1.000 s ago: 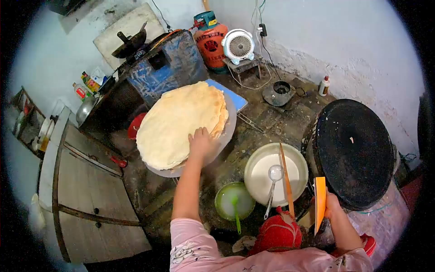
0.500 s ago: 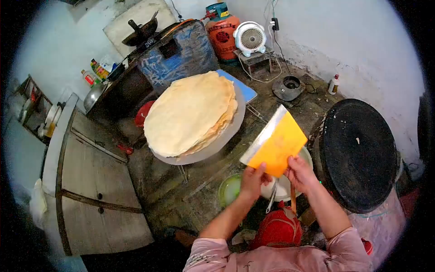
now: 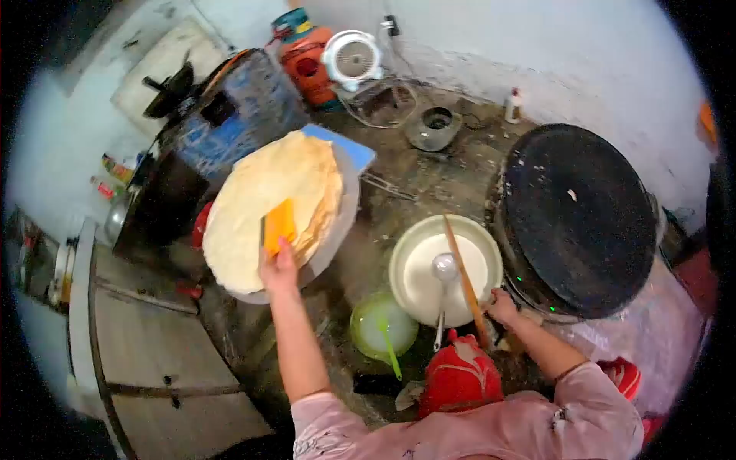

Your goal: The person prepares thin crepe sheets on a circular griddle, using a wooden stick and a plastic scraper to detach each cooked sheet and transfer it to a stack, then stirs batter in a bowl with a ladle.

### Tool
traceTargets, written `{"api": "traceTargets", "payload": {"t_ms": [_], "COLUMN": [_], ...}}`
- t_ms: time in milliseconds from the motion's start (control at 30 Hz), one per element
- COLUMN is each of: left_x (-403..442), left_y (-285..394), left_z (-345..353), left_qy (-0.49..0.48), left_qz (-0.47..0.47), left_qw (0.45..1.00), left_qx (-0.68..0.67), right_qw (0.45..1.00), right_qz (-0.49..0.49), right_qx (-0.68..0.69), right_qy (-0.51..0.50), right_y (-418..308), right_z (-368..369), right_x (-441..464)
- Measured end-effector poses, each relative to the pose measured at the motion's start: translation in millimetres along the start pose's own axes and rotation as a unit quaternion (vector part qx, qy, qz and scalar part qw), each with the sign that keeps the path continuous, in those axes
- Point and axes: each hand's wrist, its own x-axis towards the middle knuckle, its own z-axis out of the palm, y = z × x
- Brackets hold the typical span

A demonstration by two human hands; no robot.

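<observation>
My left hand (image 3: 280, 268) grips a yellow scraper (image 3: 278, 225) with a metal edge, held at a large stack of thin round pancakes (image 3: 257, 180). Whether the scraper touches the top pancake I cannot tell. The stack rests on a pale round board (image 3: 349, 184). My right hand (image 3: 502, 308) is low between the black round griddle (image 3: 579, 222) and a bowl (image 3: 400, 264) of white batter. Its fingers are curled; what they hold, if anything, is blurred. A metal ladle (image 3: 443, 268) and a wooden stick (image 3: 462, 280) lean in the bowl.
A green bowl (image 3: 360, 345) with a green-handled utensil (image 3: 389, 349) stands left of the batter. Behind are a blue worn box (image 3: 261, 115), a gas cylinder (image 3: 305, 65), a small fan (image 3: 353, 60) and a bottle (image 3: 514, 106). Cabinets (image 3: 165, 337) line the left.
The scraper was between both hands; now only my left hand has it, moved left to the pancake stack. My right hand has let go and moved down beside the griddle. The view has shifted.
</observation>
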Motion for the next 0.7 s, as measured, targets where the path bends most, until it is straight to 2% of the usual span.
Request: {"api": "traceTargets", "payload": {"t_ms": [33, 67, 100, 133, 167, 200, 233, 267, 300, 333, 433, 467, 500, 533, 567, 600, 667, 700], "left_x": [-7.9, -31.0, -51.4, -69.2, -73.2, -108.1, -107.7, -124.9, -142.2, -147.8, -135.4, -130.8, -124.1, -116.5, -107.8, -101.0, -96.0, -92.9], "left_y": [-0.3, -6.3, -8.7, -22.0, -28.7, -48.7, -55.1, -67.0, -81.9, -90.1, -82.2, -79.8, -77.5, -71.3, -66.2, -65.6, -63.9, -68.2], "left_z": [-5.3, 1.7, 1.4, 0.6, -25.7, -14.6, -45.6, -50.7, -55.2, -65.8, -72.5, -58.3, -42.2, -33.4, -24.4, -12.2, -3.2, -1.3], "left_qy": [-0.052, -0.007, 0.020, 0.047, -0.019, 0.027, 0.016, -0.020, 0.041, 0.068, 0.042, 0.031, 0.021, 0.018, 0.015, 0.007, -0.033, -0.044], "left_qz": [0.004, 0.019, 0.039, 0.104, 0.140, 0.125, 0.074, 0.001, -0.013, -0.021, -0.007, 0.099, 0.201, 0.257, 0.308, 0.402, 0.443, 0.442], "left_qw": [0.999, 0.998, 0.999, 0.992, 0.981, 0.969, 0.973, 0.971, 0.965, 0.958, 0.967, 0.931, 0.874, 0.831, 0.783, 0.697, 0.664, 0.662], "left_qx": [0.005, -0.059, 0.004, 0.051, 0.130, 0.210, 0.218, 0.238, 0.257, 0.276, 0.252, 0.350, 0.442, 0.492, 0.540, 0.594, 0.601, 0.604], "right_qw": [0.999, 0.996, 0.995, 0.994, 0.998, 0.985, 0.955, 0.969, 0.969, 0.950, 0.926, 0.926, 0.921, 0.901, 0.901, 0.929, 0.951, 0.979], "right_qz": [-0.030, 0.029, 0.022, 0.036, 0.038, 0.035, 0.028, 0.038, 0.037, 0.084, 0.140, 0.091, 0.121, 0.063, 0.058, 0.004, -0.044, -0.091], "right_qx": [-0.013, -0.037, -0.080, -0.076, 0.042, 0.161, 0.276, 0.211, 0.210, 0.234, 0.284, 0.323, 0.343, 0.391, 0.389, 0.333, 0.277, 0.159], "right_qy": [-0.012, -0.070, 0.064, 0.074, 0.014, -0.046, -0.105, -0.123, -0.126, -0.190, -0.204, -0.170, -0.137, -0.175, -0.184, -0.161, -0.127, -0.090], "right_y": [14.6, 15.0, 40.3, 52.0, 59.0, 63.3, 68.7, 71.9, 78.6, 82.9, 23.2, 48.8, 14.5, 45.3, 56.0, 56.5, 50.1, 8.9], "right_z": [8.8, 6.1, 40.4, 51.0, 59.5, 66.3, 71.9, 76.3, 76.3, 73.3, 12.5, 24.4, -7.7, 3.5, 2.0, -6.3, -34.4, -75.0], "right_x": [2.1, -0.9, 4.6, 7.2, 7.1, 6.1, 8.4, 13.5, 15.4, 19.4, -16.7, -11.1, -31.5, -18.8, -18.2, -23.9, -44.2, -73.4]}}
